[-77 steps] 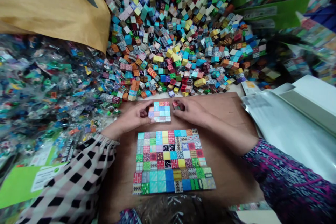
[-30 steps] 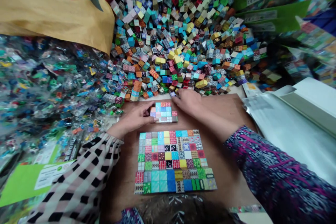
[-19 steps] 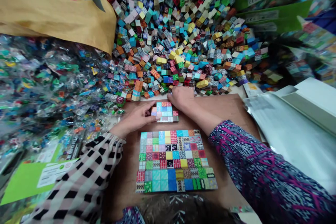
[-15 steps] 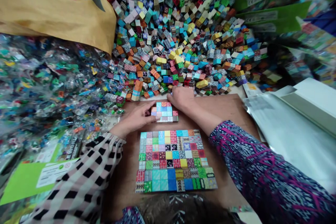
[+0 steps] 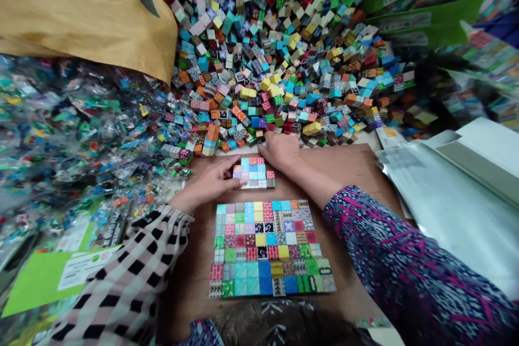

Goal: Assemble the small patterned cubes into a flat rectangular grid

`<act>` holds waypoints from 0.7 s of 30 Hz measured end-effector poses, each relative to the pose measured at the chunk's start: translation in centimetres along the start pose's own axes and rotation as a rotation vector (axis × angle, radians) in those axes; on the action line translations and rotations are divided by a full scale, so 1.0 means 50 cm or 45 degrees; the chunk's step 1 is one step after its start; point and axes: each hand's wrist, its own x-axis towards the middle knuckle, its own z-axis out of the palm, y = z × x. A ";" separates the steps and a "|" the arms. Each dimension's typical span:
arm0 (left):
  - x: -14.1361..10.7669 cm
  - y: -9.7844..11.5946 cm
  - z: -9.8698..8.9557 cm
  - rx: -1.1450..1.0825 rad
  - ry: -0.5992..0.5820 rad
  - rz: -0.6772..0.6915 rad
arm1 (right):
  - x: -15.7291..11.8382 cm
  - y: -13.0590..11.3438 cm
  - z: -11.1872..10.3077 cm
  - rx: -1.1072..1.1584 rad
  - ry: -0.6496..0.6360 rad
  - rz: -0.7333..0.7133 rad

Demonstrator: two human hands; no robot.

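Observation:
A small block of patterned cubes [image 5: 253, 172] lies on the brown board [image 5: 340, 165]. My left hand [image 5: 208, 181] is at its left side, with thumb and fingers curved against its left edge. My right hand [image 5: 279, 148] is just beyond its upper right corner, at the near edge of the cube pile [image 5: 284, 65]; its fingers are bent together and their tips are partly hidden, so what they hold cannot be made out. Nearer to me lies a larger flat layer of patterned cubes [image 5: 265, 248] in rows.
Small plastic-wrapped pieces [image 5: 81, 130] are heaped at the left, below a yellow bag [image 5: 101, 21]. Green packs [image 5: 413, 5] stand at the back right. Silvery plastic sheets [image 5: 454, 189] lie at the right, and a green card [image 5: 40, 281] at the lower left.

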 end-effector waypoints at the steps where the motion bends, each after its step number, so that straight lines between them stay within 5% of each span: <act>1: 0.000 0.002 0.000 -0.010 0.000 0.003 | 0.001 0.001 -0.001 0.015 -0.007 0.001; 14: 0.002 -0.026 0.002 0.116 0.025 0.037 | -0.032 0.042 -0.045 0.442 -0.096 0.183; 21: 0.000 -0.015 0.000 0.124 0.023 0.010 | -0.046 0.076 -0.036 0.653 -0.259 0.029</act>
